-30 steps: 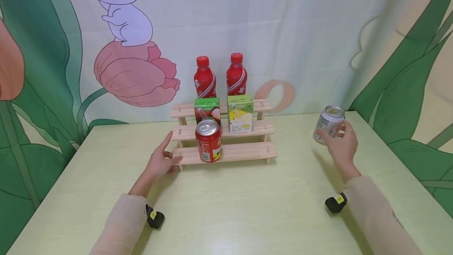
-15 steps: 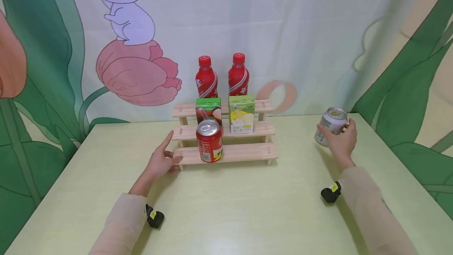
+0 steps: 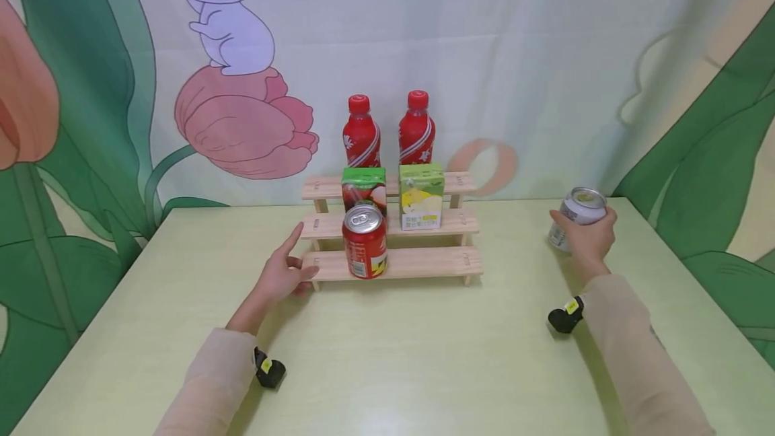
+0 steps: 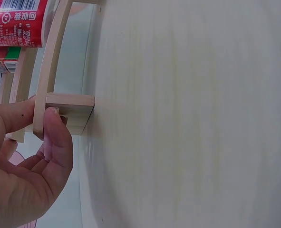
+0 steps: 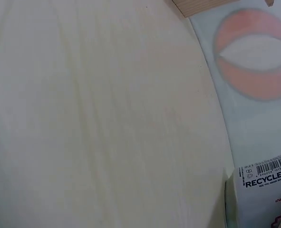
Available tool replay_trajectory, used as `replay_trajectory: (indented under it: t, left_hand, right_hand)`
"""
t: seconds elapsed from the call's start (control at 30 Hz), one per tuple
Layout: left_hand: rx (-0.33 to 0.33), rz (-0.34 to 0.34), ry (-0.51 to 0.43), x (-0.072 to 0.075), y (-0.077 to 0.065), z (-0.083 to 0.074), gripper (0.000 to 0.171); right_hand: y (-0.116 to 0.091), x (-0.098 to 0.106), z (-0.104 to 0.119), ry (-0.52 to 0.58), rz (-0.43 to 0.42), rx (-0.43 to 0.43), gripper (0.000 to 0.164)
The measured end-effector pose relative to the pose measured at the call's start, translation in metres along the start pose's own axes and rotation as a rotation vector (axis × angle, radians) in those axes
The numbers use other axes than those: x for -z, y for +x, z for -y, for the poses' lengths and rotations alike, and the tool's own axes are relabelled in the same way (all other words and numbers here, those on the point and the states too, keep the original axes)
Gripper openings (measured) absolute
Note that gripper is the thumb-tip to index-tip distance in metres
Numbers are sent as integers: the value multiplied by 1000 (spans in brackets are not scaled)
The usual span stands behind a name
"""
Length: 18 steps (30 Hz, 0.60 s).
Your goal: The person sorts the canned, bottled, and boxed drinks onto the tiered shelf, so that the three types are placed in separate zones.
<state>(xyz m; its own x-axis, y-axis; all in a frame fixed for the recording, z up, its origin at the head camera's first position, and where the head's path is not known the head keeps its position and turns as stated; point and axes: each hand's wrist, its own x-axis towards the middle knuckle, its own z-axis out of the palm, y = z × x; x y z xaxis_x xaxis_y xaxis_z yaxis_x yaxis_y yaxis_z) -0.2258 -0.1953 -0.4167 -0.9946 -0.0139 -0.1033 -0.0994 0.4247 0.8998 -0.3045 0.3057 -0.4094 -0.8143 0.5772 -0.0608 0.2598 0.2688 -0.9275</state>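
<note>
My left hand (image 3: 280, 278) pinches the left end of the lowest step of a three-tier wooden display stand (image 3: 432, 262). In the left wrist view, the thumb lies on one face of the board (image 4: 49, 71) and a curled finger on the other. To the right, my right hand (image 3: 590, 239) grips a silver-white drink can (image 3: 586, 202), its thumb on the left side and fingers round the right. The can leans slightly; part of its printed side (image 5: 264, 190) shows in the right wrist view. A red can (image 3: 365, 247) stands on the lowest step.
A green-topped juice carton (image 3: 363, 184) and a yellow-green one (image 3: 422, 197) occupy the middle step. Two red-capped bottles, one left (image 3: 361, 133) and one right (image 3: 417, 130), rise at the top tier. A printed curtain (image 3: 533, 86) hangs behind the table (image 3: 424, 355).
The head view has shifted slightly, so the scene sits further right. My right hand has wrapped more fully around the silver-white can. My left hand keeps its hold on the stand.
</note>
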Motion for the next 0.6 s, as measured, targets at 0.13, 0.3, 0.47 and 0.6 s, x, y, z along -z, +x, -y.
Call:
replay_trajectory:
  t: [0.13, 0.3, 0.47, 0.6]
  left_hand:
    - [-5, 0, -1, 0, 1, 1, 89]
    - [-11, 8, -8, 0, 0, 0, 89]
    - [-17, 9, -8, 0, 0, 0, 88]
    - [-17, 4, -8, 0, 0, 0, 88]
  right_hand:
    - [-1, -1, 1, 15, -12, -23, 101]
    - [-4, -1, 1, 32, -31, -24, 98]
    - [-6, 1, -1, 31, -36, -12, 96]
    - [-6, 3, 1, 32, -31, 1, 96]
